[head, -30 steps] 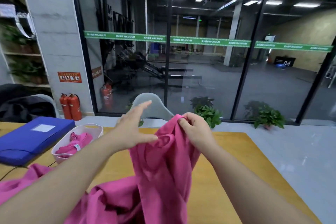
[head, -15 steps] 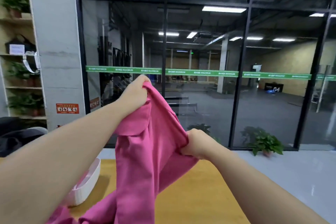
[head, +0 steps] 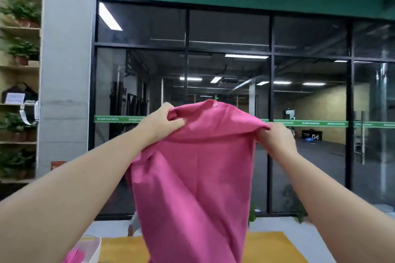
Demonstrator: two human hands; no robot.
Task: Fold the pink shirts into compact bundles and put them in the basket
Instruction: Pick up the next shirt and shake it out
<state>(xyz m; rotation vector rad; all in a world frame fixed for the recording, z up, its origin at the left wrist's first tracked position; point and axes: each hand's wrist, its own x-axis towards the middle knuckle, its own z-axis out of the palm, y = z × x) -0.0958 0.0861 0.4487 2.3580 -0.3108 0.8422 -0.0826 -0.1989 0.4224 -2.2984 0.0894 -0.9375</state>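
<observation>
Pink shirt (head: 192,177) hangs between our left hand (head: 159,123) and right hand (head: 275,139), each gripping a shoulder.

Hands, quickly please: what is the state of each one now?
Left hand: closed, gripping the pink shirt at its top edge.
Right hand: closed, gripping the same shirt's other top corner.
</observation>
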